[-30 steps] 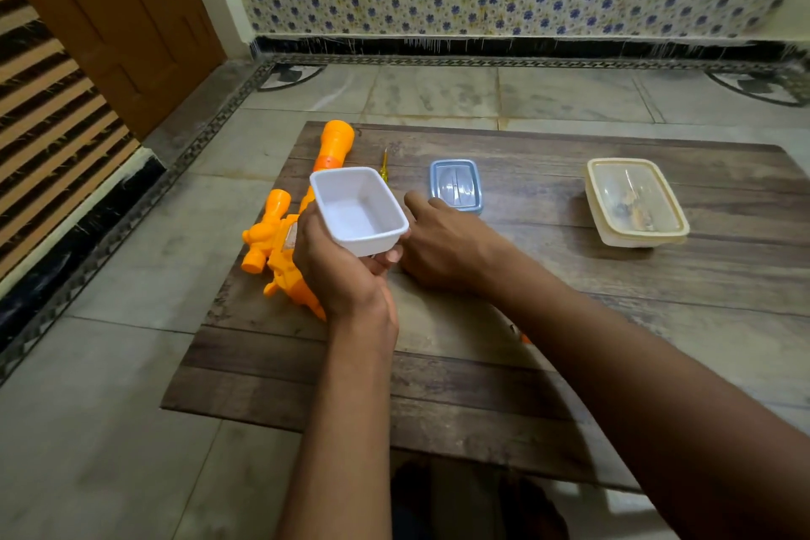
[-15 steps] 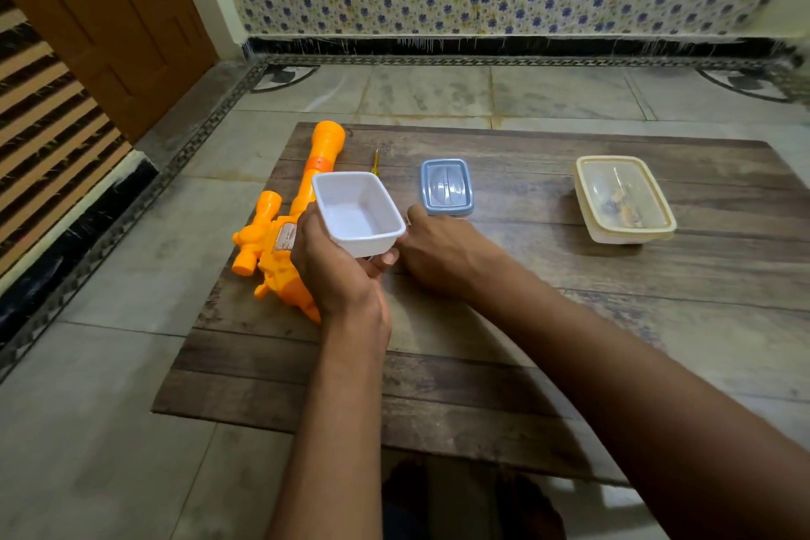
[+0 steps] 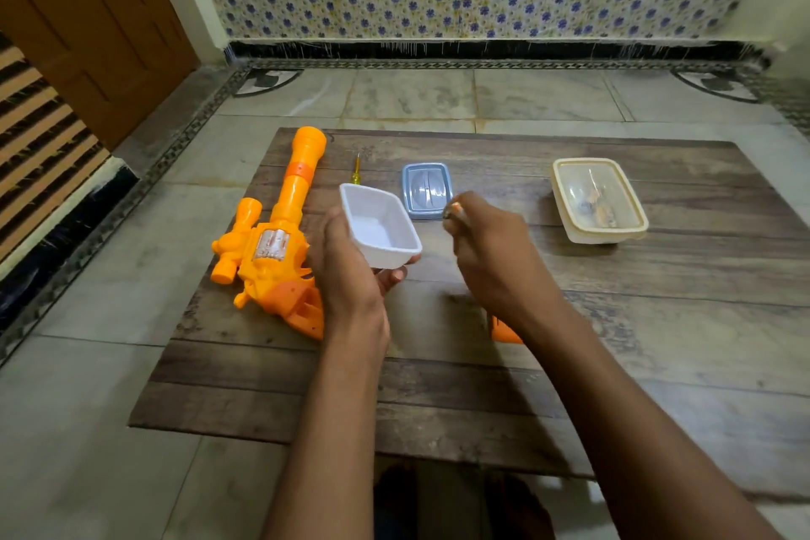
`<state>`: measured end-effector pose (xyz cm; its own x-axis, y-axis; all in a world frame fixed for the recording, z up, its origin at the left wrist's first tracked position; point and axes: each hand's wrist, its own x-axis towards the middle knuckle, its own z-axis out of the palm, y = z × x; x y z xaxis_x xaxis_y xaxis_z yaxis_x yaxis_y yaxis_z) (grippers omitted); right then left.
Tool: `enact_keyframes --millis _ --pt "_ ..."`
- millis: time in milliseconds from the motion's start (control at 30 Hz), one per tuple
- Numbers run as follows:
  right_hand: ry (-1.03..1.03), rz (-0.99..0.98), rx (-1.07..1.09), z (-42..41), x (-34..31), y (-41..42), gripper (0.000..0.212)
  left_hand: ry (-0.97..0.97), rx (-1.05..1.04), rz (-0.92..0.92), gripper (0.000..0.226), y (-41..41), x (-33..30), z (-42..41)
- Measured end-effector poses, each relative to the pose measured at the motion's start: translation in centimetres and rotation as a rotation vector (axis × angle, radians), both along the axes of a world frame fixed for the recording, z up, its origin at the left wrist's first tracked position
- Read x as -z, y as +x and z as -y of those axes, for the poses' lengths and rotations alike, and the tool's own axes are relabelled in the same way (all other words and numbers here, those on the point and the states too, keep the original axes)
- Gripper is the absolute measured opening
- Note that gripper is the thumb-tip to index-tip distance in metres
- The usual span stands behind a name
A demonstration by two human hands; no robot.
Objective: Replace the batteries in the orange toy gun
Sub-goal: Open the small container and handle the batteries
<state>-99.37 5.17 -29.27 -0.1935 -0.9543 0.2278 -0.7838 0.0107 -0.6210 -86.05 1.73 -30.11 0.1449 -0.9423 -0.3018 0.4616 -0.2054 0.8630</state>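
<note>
Orange toy gun [image 3: 280, 232] lying on the wooden tabletop [image 3: 657, 320] at my left, my left hand [image 3: 350, 276] gripping a white tub [image 3: 379, 226] held above it, my right hand [image 3: 495, 250] pinching a small battery [image 3: 451, 210] beside the tub, blue lid [image 3: 426, 190] and lidded cream box [image 3: 598, 199] beyond.

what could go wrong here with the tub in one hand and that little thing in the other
1. The right hand pinches a small object, probably a battery, above the wooden board and not yet over the white tub; released early, it could roll off.
2. The left hand holds the tub lifted and tilted, so anything dropped in might slide out.
3. An orange piece lies half hidden under the right forearm and could get knocked.
</note>
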Motion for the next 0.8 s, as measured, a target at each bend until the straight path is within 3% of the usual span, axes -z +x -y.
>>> enact_keyframes --millis 167,400,500,800 --pt "-0.119 -0.025 -0.097 -2.7 -3.3 -1.2 0.018 -0.064 0.205 0.139 0.039 -2.5 0.1 -1.8" --pt "0.218 -0.408 -0.198 -2.7 -4.0 -1.7 0.019 0.008 0.386 0.136 0.04 -4.2 -0.4 -3.1" --pt "0.276 -0.369 -0.235 -2.8 -4.6 -1.9 0.01 0.048 0.462 0.113 0.037 -4.5 -0.8 -3.4" --pt "0.366 -0.177 -0.284 -2.3 -4.5 -2.6 0.022 0.116 0.53 -0.009 0.043 -4.4 -1.8 -3.8"
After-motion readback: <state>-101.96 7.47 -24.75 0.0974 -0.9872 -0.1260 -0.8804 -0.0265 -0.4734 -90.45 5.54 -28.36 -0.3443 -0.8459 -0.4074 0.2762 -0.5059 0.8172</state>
